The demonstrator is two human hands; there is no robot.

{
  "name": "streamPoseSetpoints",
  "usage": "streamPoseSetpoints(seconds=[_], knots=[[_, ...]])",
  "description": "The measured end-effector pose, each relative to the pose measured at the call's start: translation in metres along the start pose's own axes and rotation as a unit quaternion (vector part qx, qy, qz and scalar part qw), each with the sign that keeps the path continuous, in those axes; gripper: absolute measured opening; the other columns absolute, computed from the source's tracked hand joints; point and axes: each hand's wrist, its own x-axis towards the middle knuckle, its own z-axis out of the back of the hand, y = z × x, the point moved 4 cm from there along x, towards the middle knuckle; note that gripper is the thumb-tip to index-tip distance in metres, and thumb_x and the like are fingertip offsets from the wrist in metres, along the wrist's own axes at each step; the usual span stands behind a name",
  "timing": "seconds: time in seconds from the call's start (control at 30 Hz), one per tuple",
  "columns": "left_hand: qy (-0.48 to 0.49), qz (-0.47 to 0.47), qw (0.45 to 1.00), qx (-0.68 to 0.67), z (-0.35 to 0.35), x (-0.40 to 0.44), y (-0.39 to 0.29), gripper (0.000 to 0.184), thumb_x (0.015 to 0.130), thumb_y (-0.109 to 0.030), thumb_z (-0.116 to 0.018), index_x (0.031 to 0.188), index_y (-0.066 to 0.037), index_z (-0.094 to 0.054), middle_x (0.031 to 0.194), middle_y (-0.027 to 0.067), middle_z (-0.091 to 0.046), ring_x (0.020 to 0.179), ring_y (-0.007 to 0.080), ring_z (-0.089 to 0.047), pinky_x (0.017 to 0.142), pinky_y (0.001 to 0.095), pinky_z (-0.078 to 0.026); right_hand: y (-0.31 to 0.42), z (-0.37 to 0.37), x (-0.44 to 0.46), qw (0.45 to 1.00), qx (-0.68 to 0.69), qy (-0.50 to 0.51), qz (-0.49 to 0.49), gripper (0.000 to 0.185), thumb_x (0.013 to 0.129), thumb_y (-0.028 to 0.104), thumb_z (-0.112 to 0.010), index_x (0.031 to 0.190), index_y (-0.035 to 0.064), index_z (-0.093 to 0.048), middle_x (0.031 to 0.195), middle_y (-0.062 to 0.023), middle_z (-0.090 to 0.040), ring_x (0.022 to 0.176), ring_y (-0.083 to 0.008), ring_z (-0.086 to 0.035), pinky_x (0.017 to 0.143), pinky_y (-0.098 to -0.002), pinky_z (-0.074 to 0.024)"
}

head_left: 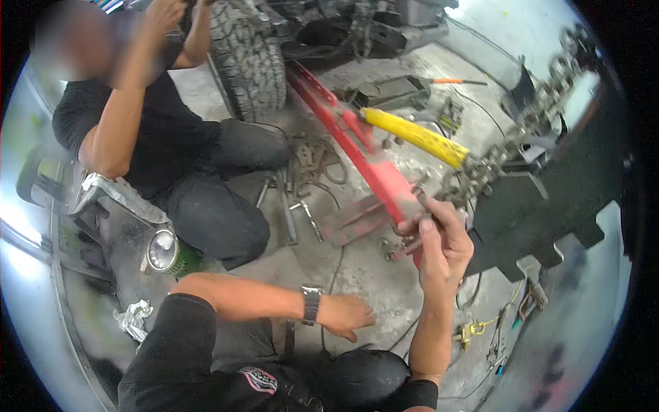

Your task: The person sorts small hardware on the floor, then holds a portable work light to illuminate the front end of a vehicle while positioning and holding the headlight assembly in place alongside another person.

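Note:
My right hand (447, 246) is closed, thumb and fingers pinched together, at the near end of a long red metal beam (367, 165). What the fingers grip is too small and partly hidden to name. A yellow cylinder (415, 137) slants out from the beam's right side, and a heavy chain (494, 165) runs from its end up to the right. My left hand (347, 314), below a wristwatch (311, 304), hangs over the concrete floor, holding nothing, fingers apart and a little blurred.
A co-worker in dark clothes (165, 137) sits at the left, arms raised beside a tire (247, 65). Near that person's knee stands an open can (163, 253). Tools and chain (312, 161) lie on the floor. A dark notched plate (542, 226) is at the right.

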Motion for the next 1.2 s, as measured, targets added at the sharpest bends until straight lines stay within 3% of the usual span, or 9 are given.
streamPoseSetpoints(seconds=[0.07, 0.17, 0.37, 0.5, 0.63, 0.77, 0.8, 1.0, 1.2], knots=[[-0.005, 0.009, 0.999, -0.033, -0.032, -0.015, 0.015, 0.050, 0.078, -0.036, -0.077, 0.109, 0.002, -0.064, 0.096, 0.0201, -0.068, 0.092, 0.0388, -0.067, 0.079, 0.0492, -0.053, -0.001, -0.042, 0.022, 0.999, 0.002, 0.001, -0.038, 0.027, 0.095, -0.006, -0.052, 0.120, -0.0061, -0.062, 0.099, -0.0098, -0.058, 0.085, -0.0176, -0.066, 0.075, -0.0296, -0.0546], [0.151, 0.015, 0.988, 0.012, -0.070, -0.037, 0.029, 0.044, 0.076, -0.030, -0.077, 0.107, -0.002, -0.062, 0.098, 0.0205, -0.066, 0.091, 0.0379, -0.065, 0.076, 0.0494, -0.053, -0.010, -0.087, 0.048, 0.998, 0.014, -0.006, -0.062, 0.025, 0.097, -0.001, -0.054, 0.120, -0.0039, -0.060, 0.097, -0.0085, -0.062, 0.081, -0.0156, -0.067, 0.074, -0.0295, -0.0553], [0.081, -0.049, 0.995, 0.002, -0.074, -0.057, 0.016, 0.036, 0.074, -0.023, -0.077, 0.101, -0.004, -0.063, 0.081, 0.0175, -0.066, 0.079, 0.0401, -0.066, 0.067, 0.0492, -0.054, -0.016, -0.129, 0.083, 0.994, 0.053, -0.077, -0.054, 0.016, 0.099, 0.008, -0.055, 0.113, 0.0000, -0.057, 0.086, -0.0092, -0.066, 0.071, -0.0159, -0.065, 0.068, -0.0303, -0.0560], [-0.004, -0.126, 0.992, -0.024, -0.063, -0.086, 0.009, 0.044, 0.076, -0.028, -0.079, 0.107, -0.002, -0.062, 0.082, 0.0192, -0.065, 0.082, 0.0403, -0.066, 0.070, 0.0502, -0.053, -0.023, -0.159, 0.080, 0.987, 0.107, -0.105, -0.060, 0.017, 0.099, 0.013, -0.058, 0.111, 0.0016, -0.058, 0.084, -0.0085, -0.066, 0.068, -0.0176, -0.066, 0.065, -0.0302, -0.0563], [0.069, -0.087, 0.994, -0.001, -0.046, -0.118, 0.008, 0.049, 0.076, -0.034, -0.080, 0.107, 0.000, -0.061, 0.089, 0.0203, -0.067, 0.088, 0.0396, -0.066, 0.074, 0.0491, -0.054, -0.016, -0.191, 0.084, 0.973, 0.158, -0.114, -0.126, 0.021, 0.098, 0.014, -0.060, 0.114, -0.0005, -0.059, 0.089, -0.0092, -0.067, 0.078, -0.0211, -0.069, 0.073, -0.0321, -0.0567], [0.031, -0.140, 0.988, -0.056, -0.033, -0.132, -0.010, 0.041, 0.078, -0.029, -0.077, 0.102, 0.000, -0.060, 0.088, 0.0214, -0.067, 0.087, 0.0412, -0.067, 0.070, 0.0497, -0.054, 0.004, -0.216, 0.094, 0.978, 0.154, -0.117, -0.083, 0.027, 0.096, 0.013, -0.063, 0.117, -0.0038, -0.058, 0.096, -0.0124, -0.067, 0.086, -0.0224, -0.069, 0.077, -0.0337, -0.0570], [0.058, -0.144, 0.986, -0.057, -0.028, -0.132, -0.019, 0.040, 0.079, -0.028, -0.077, 0.102, 0.000, -0.060, 0.087, 0.0223, -0.067, 0.087, 0.0418, -0.066, 0.069, 0.0501, -0.054, 0.010, -0.224, 0.095, 0.979, 0.142, -0.125, -0.072, 0.030, 0.095, 0.013, -0.064, 0.118, -0.0047, -0.058, 0.094, -0.0126, -0.067, 0.083, -0.0222, -0.069, 0.076, -0.0335, -0.0570], [0.004, -0.211, 0.976, -0.057, -0.019, -0.148, -0.038, 0.048, 0.079, -0.036, -0.077, 0.106, 0.000, -0.061, 0.089, 0.0218, -0.066, 0.088, 0.0416, -0.067, 0.072, 0.0510, -0.055, 0.025, -0.257, 0.096, 0.991, 0.064, -0.099, -0.058, 0.028, 0.095, 0.016, -0.066, 0.116, -0.0019, -0.061, 0.089, -0.0080, -0.066, 0.077, -0.0193, -0.068, 0.075, -0.0340, -0.0591], [0.040, -0.149, 0.988, -0.006, -0.029, -0.155, -0.027, 0.063, 0.073, -0.045, -0.080, 0.109, 0.002, -0.059, 0.093, 0.0238, -0.066, 0.090, 0.0417, -0.066, 0.075, 0.0495, -0.053, 0.027, -0.302, 0.109, 0.994, 0.061, -0.076, -0.039, 0.027, 0.096, 0.018, -0.065, 0.113, -0.0032, -0.062, 0.093, -0.0118, -0.068, 0.081, -0.0206, -0.069, 0.075, -0.0338, -0.0591]])
